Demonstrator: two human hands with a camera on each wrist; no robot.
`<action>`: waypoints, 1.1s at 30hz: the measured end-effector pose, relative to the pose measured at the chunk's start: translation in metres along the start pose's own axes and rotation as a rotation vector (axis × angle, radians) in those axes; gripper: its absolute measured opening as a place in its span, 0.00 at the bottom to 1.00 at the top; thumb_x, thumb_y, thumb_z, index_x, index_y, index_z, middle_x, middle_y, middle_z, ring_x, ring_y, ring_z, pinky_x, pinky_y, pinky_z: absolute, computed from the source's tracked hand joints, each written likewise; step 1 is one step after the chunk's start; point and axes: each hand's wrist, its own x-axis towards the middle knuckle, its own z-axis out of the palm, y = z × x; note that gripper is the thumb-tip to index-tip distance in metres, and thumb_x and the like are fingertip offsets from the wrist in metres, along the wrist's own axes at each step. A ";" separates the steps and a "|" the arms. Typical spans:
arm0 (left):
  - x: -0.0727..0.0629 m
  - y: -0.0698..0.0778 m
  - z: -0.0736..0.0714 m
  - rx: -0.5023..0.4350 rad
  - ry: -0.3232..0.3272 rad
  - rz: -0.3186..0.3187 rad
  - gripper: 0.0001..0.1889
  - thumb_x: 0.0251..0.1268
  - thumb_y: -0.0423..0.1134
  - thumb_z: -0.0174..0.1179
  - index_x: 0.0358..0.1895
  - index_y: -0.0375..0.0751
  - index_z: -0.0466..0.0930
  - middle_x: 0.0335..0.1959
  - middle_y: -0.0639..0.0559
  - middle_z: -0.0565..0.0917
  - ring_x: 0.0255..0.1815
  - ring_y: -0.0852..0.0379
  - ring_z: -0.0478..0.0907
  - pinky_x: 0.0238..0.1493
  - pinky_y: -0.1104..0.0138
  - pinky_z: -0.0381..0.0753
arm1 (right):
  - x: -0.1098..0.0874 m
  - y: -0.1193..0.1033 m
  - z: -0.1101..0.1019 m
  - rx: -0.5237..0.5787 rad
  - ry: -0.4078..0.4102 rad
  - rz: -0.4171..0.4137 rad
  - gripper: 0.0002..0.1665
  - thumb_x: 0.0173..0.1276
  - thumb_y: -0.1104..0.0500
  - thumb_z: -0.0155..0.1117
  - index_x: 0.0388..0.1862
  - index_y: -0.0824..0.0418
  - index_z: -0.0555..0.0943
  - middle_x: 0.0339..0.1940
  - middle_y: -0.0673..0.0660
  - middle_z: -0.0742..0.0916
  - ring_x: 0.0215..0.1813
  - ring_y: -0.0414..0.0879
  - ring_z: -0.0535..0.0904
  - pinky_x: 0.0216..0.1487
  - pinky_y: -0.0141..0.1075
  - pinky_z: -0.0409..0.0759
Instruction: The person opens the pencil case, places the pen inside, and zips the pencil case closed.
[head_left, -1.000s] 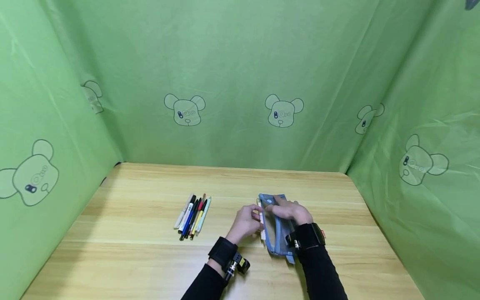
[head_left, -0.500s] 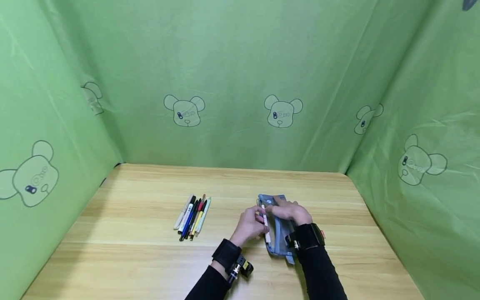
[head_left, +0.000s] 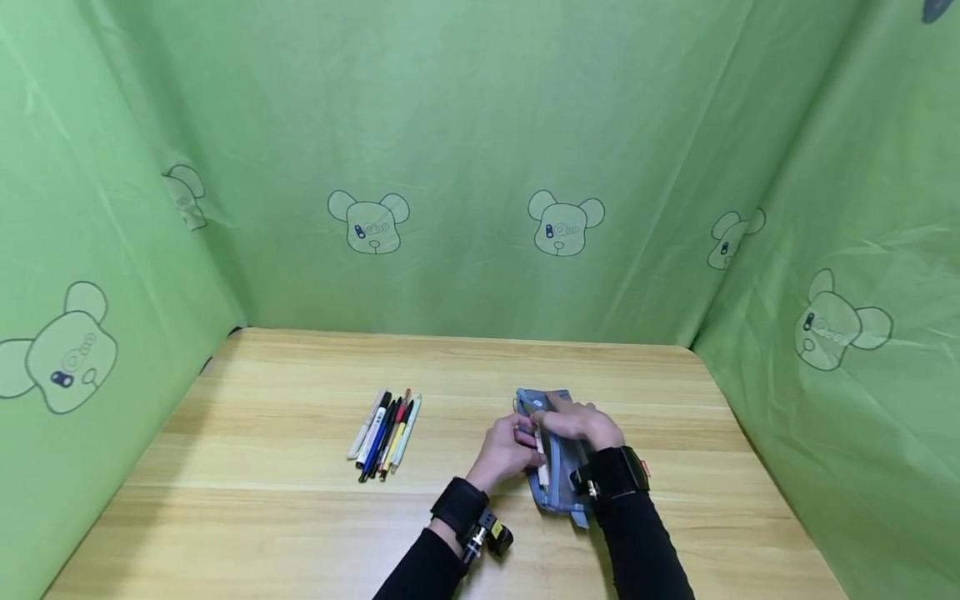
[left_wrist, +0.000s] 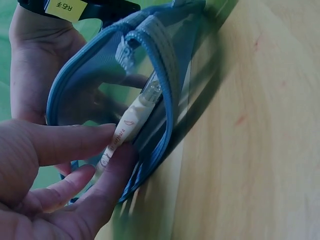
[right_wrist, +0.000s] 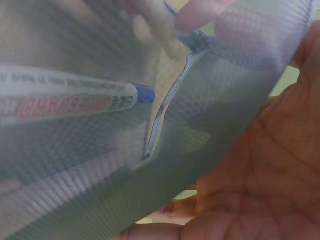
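Note:
A blue mesh zip pencil case (head_left: 556, 493) lies on the table right of centre, its zip undone. My left hand (head_left: 504, 452) pinches a white pen (left_wrist: 131, 122) with small printed figures and lettering between thumb and fingers. In the left wrist view, the pen's clear end is inside the case's mouth. My right hand (head_left: 583, 423) grips the far part of the case and spreads the opening. Through the mesh in the right wrist view shows a white marker (right_wrist: 75, 97) with a blue end and red lettering, lying inside the case.
Several pens and markers (head_left: 384, 437) lie side by side in a bunch on the wooden table (head_left: 262, 517), left of the hands. A green curtain (head_left: 465, 125) with bear-head drawings surrounds the table at the back and both sides.
My left hand has moved to the right with the white pen, from beside the case's left edge into its opening. My right hand stays on the case.

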 end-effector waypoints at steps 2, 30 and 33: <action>0.001 0.000 0.002 -0.035 -0.004 -0.001 0.24 0.43 0.20 0.73 0.48 0.31 0.78 0.39 0.37 0.87 0.32 0.55 0.83 0.30 0.66 0.86 | 0.001 0.000 0.000 0.000 -0.001 -0.007 0.49 0.70 0.36 0.50 0.84 0.54 0.51 0.81 0.69 0.64 0.79 0.79 0.50 0.73 0.72 0.57; 0.008 -0.004 0.026 -0.114 -0.003 0.029 0.30 0.42 0.16 0.56 0.56 0.32 0.77 0.28 0.52 0.80 0.29 0.61 0.75 0.27 0.74 0.74 | 0.000 0.001 0.000 0.012 -0.014 -0.030 0.51 0.70 0.34 0.50 0.84 0.55 0.50 0.81 0.69 0.64 0.81 0.74 0.51 0.79 0.69 0.49; 0.009 -0.006 0.029 -0.126 0.003 0.032 0.30 0.41 0.15 0.53 0.55 0.32 0.77 0.28 0.50 0.80 0.30 0.59 0.75 0.27 0.74 0.72 | 0.000 0.001 -0.001 0.015 -0.012 -0.029 0.51 0.69 0.34 0.50 0.84 0.55 0.50 0.81 0.69 0.64 0.81 0.75 0.51 0.78 0.69 0.50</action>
